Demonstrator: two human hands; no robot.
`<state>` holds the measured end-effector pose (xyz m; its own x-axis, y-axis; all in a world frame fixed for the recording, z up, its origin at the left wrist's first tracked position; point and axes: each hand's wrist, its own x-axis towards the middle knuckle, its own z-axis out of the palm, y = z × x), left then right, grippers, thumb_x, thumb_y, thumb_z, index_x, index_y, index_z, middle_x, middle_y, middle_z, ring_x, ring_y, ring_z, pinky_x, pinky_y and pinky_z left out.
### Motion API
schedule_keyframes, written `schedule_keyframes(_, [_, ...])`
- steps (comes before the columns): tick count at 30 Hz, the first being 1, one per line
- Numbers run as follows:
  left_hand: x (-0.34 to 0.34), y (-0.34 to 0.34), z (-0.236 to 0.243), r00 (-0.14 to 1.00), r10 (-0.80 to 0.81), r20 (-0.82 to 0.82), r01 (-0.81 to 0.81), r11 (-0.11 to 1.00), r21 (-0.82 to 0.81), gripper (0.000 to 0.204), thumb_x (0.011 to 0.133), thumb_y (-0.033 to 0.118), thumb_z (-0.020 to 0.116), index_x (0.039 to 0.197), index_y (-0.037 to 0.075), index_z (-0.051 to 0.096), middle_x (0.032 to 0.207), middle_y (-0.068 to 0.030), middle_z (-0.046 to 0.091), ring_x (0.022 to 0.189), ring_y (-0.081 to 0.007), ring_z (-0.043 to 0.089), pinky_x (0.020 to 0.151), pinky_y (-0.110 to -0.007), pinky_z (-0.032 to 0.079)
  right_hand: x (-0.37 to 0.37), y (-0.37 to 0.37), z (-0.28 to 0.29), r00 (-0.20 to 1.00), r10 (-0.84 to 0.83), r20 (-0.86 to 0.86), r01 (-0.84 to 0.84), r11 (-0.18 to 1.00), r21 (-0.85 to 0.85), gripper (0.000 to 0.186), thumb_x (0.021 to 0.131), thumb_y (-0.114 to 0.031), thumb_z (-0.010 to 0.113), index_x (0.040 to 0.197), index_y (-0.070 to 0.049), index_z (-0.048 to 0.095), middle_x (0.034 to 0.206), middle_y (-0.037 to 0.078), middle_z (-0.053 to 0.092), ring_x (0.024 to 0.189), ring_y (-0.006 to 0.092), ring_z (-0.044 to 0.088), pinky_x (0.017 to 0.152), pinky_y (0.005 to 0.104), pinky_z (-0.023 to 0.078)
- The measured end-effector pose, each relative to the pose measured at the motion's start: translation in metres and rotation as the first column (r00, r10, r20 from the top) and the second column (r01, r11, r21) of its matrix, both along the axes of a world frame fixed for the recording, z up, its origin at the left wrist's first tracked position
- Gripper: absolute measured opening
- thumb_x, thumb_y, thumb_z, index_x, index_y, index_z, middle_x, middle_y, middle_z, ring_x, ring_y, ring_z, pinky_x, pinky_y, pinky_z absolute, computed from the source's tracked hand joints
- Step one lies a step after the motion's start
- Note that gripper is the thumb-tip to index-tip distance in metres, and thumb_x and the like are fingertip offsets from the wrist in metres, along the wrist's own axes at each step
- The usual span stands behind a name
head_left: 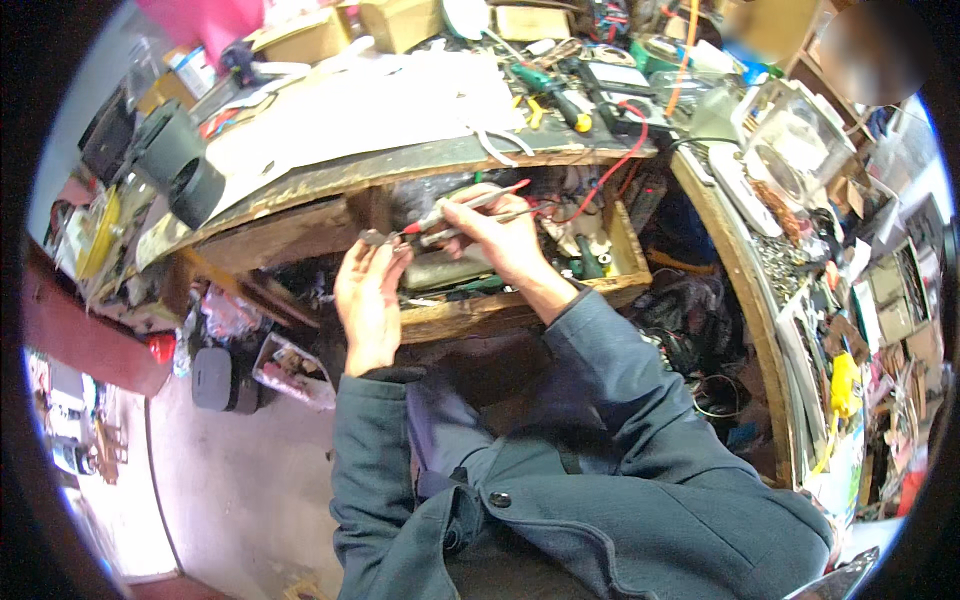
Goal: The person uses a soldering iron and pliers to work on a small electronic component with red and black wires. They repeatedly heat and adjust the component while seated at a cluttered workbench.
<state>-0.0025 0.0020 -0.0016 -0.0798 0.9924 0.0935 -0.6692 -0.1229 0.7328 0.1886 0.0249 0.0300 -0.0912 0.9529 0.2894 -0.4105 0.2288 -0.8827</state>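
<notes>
My left hand [370,290] pinches a small greyish part [376,237] between thumb and fingertips; its kind is too small to make out. Close to its right, my right hand [500,232] grips two slim test probes [430,217], their tips pointing at the small part. One probe shows a red tip; whether either touches the part I cannot tell. A red lead [606,183] runs from the right hand up to a dark boxy device [622,112] on the bench. Both hands are over an open wooden drawer [450,322] with tools and odds and ends in it.
On the bench, a bright white sheet [380,115] lies beside light-handled pliers [497,145], a green screwdriver [540,80] and a dark cylindrical container [178,160]. A side bench [745,285] on the right carries heaped parts. A black case [222,380] and an open box [293,372] stand on the floor.
</notes>
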Motion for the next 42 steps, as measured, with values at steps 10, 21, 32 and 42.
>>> schedule_keyframes(10, [0.003, 0.004, -0.001, 1.000, 0.006, -0.025, -0.006, 1.000, -0.002, 0.027, 0.095, 0.001, 0.065, 0.120, -0.003, 0.057, 0.107, -0.0131, 0.069, 0.098, -0.0216, 0.069, 0.094, -0.037, 0.057, 0.004, 0.001, -0.001, 1.000, 0.024, 0.003, -0.024, 1.000, -0.006, 0.015, 0.096, -0.012, 0.068, 0.097, 0.002, 0.063, 0.085, 0.012, 0.070, 0.062, 0.0160, 0.066, 0.055, 0.0288, 0.056])
schedule_keyframes(21, [0.011, 0.004, 0.005, 0.996, 0.064, -0.056, -0.066, 0.997, -0.047, 0.029, 0.092, -0.002, 0.067, 0.119, -0.002, 0.059, 0.108, -0.0132, 0.068, 0.098, -0.0217, 0.069, 0.092, -0.037, 0.059, 0.001, -0.004, 0.000, 0.996, -0.064, 0.056, 0.060, 0.996, 0.061, 0.012, 0.096, -0.011, 0.066, 0.097, 0.001, 0.064, 0.082, 0.007, 0.070, 0.062, 0.0128, 0.066, 0.056, 0.0266, 0.055])
schedule_keyframes(32, [0.009, -0.002, 0.005, 0.994, 0.072, -0.079, -0.075, 0.997, -0.034, 0.025, 0.095, 0.001, 0.064, 0.119, -0.003, 0.058, 0.109, -0.0143, 0.069, 0.098, -0.0247, 0.070, 0.094, -0.040, 0.058, 0.001, -0.004, -0.003, 0.999, -0.030, 0.046, 0.030, 1.000, 0.000, 0.012, 0.095, -0.010, 0.068, 0.096, 0.002, 0.064, 0.083, 0.009, 0.069, 0.062, 0.0142, 0.066, 0.055, 0.0278, 0.055])
schedule_keyframes(42, [0.009, 0.001, 0.001, 0.988, 0.100, -0.115, -0.100, 0.995, 0.001, 0.031, 0.095, -0.002, 0.062, 0.125, -0.007, 0.054, 0.108, -0.0152, 0.067, 0.097, -0.0254, 0.070, 0.093, -0.041, 0.059, 0.001, -0.003, 0.004, 0.999, -0.027, 0.033, 0.028, 0.999, -0.019, 0.013, 0.095, -0.011, 0.067, 0.094, 0.002, 0.062, 0.079, 0.009, 0.069, 0.059, 0.0129, 0.065, 0.052, 0.0266, 0.054])
